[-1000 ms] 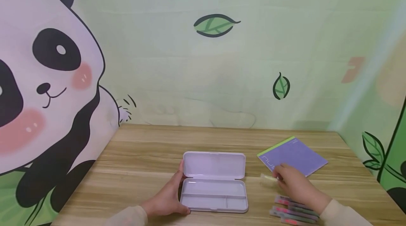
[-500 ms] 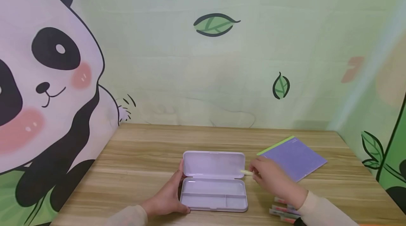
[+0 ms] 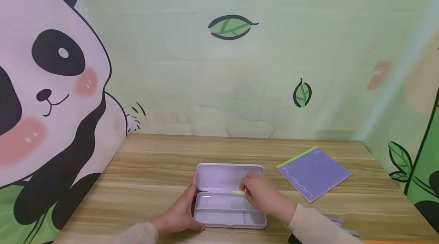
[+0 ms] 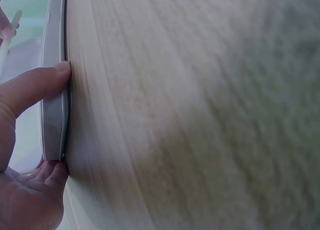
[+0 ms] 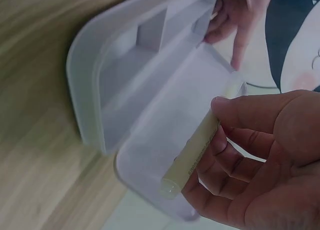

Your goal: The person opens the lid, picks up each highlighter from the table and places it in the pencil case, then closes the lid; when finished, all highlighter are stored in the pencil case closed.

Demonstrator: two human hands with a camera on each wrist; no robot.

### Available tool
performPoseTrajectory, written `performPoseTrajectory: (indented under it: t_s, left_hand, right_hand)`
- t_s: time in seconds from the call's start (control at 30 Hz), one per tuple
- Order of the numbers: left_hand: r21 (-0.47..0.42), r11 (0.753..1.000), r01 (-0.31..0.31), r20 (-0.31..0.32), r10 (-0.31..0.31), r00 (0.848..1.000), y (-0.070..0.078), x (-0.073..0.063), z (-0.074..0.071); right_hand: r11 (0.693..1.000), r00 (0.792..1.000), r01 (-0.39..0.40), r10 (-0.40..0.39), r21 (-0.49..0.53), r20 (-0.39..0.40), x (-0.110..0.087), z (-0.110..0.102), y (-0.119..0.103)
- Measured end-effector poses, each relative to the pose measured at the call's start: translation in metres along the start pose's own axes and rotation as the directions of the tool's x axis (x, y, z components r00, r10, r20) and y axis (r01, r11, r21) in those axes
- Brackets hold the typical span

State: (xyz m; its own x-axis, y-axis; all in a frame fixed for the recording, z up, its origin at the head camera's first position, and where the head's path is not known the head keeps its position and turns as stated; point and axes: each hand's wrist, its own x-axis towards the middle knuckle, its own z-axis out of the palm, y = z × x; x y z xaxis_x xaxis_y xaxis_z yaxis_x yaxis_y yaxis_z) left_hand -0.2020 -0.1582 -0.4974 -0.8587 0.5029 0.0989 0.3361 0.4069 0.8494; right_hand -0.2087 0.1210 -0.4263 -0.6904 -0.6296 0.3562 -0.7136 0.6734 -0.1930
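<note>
A pale lilac pencil case (image 3: 213,178) lies on the table with its lid folded back, its divided compartments showing bare in the head view. My left hand (image 3: 178,213) grips the case's left end, thumb (image 4: 37,87) along the front wall and fingers round the end. Over the case, my right hand (image 3: 265,197) pinches a pale yellow marker pen (image 5: 192,152) between thumb and fingertips. In the head view the marker pen overlaps the hinge line between lid and base. My right hand hides the right part of the case there.
A purple notebook (image 3: 313,175) with a green edge lies to the right of the case. Several marker pens (image 3: 335,220) lie near the front right, partly covered by my right sleeve (image 3: 319,225). A printed panda backdrop (image 3: 236,84) stands behind the wooden table.
My right hand has carried the yellow marker pen leftward from beside the notebook to over the pencil case. My left hand has stayed on the case.
</note>
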Motion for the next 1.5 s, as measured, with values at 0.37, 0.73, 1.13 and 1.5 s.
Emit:
performPoseTrajectory:
  t_s: [0.37,0.73,1.13,1.5]
  left_hand:
    - [-0.009,1.0,-0.001,0.004,0.001,1.0,-0.001,0.0,0.0]
    - [-0.023,1.0,-0.014,0.007,0.015,1.0,-0.001,0.0,0.001]
    - [0.006,1.0,0.011,-0.001,-0.011,1.0,-0.003,0.001,0.001]
    - [0.0,1.0,0.002,0.0,-0.002,1.0,-0.003,0.001,0.0]
  right_hand:
    - [1.0,1.0,0.003,-0.003,0.002,0.024,0.016,0.031,-0.016]
    - [0.999,0.996,-0.033,0.032,0.011,0.083,0.021,0.054,-0.018]
    - [0.992,0.998,-0.056,0.054,0.113,0.019,0.01,0.043,-0.012]
    - [0.976,0.998,-0.062,0.066,0.209,-0.009,-0.014,0.03,0.002]
